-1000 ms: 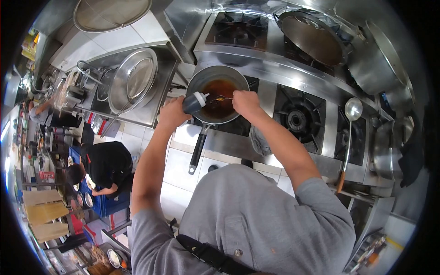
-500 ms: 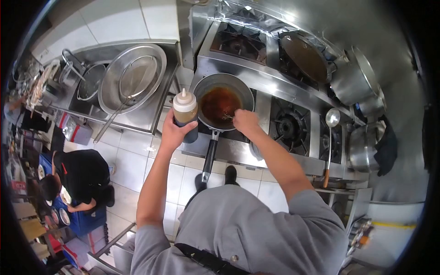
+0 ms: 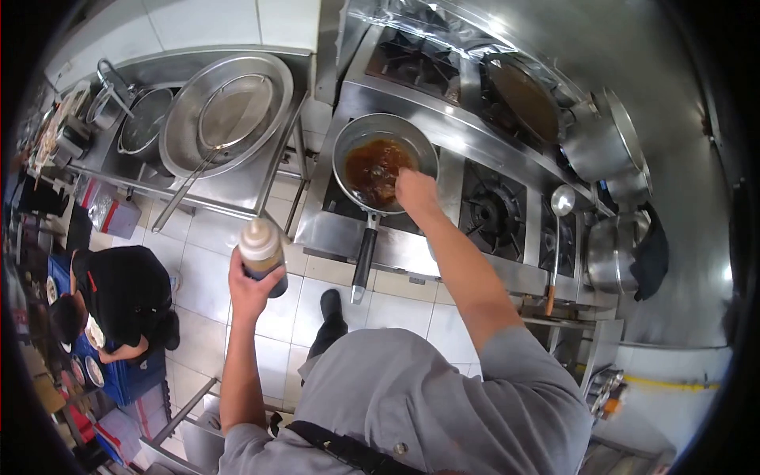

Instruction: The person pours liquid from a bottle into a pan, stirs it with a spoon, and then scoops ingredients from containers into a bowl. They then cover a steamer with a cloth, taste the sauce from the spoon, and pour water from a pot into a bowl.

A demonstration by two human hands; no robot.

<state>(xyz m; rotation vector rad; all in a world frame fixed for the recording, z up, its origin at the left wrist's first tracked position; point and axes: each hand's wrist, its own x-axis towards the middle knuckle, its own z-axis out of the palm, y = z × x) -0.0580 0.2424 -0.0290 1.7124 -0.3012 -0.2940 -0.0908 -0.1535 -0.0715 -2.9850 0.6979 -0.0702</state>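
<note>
My left hand (image 3: 255, 286) is wrapped round a squeeze bottle (image 3: 261, 247) with a pale nozzle cap and dark contents, held upright over the floor left of the stove. A frying pan (image 3: 342, 170) with a black handle (image 3: 365, 257) sits on the stove, holding reddish-brown liquid (image 3: 370, 162) whose surface is rippled. My right hand (image 3: 416, 192) is closed at the pan's right rim, fingers reaching down over the liquid. What it grips is mostly hidden.
Right of the pan is a burner (image 3: 492, 212); a ladle (image 3: 563, 202) lies farther right. Large pots (image 3: 594, 146) stand along the back. At left, a metal basin (image 3: 176, 146) holds a strainer (image 3: 229, 115). A co-worker (image 3: 123, 297) in black bends over plates at lower left.
My left hand has carried the squeeze bottle left and down, away from the pan. My right hand has shifted slightly at the rim, and the liquid's surface looks more stirred. The view has shifted.
</note>
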